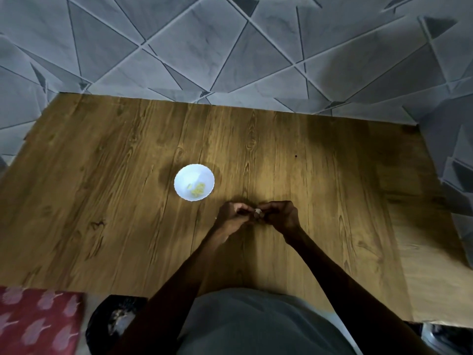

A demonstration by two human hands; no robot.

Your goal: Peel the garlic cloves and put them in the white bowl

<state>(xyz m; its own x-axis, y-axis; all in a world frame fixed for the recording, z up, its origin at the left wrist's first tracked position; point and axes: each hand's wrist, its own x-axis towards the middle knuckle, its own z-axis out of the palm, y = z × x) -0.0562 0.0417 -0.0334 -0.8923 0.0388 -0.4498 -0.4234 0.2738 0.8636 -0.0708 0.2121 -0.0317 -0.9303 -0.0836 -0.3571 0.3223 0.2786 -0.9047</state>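
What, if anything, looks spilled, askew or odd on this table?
Nothing stands out. The white bowl stands upright on the table with peeled cloves inside, and the left hand and right hand hold one garlic clove between them.

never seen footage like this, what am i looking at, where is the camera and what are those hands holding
There is no machine here: a person works with bare hands. The single picture comes from a camera worn on their head, looking down at a wooden table. The left hand and right hand meet over it, fingertips pinching a small pale garlic clove between them. Left of them stands a white bowl holding a few yellowish pieces, likely peeled cloves. A red patterned cloth shows at the lower left.
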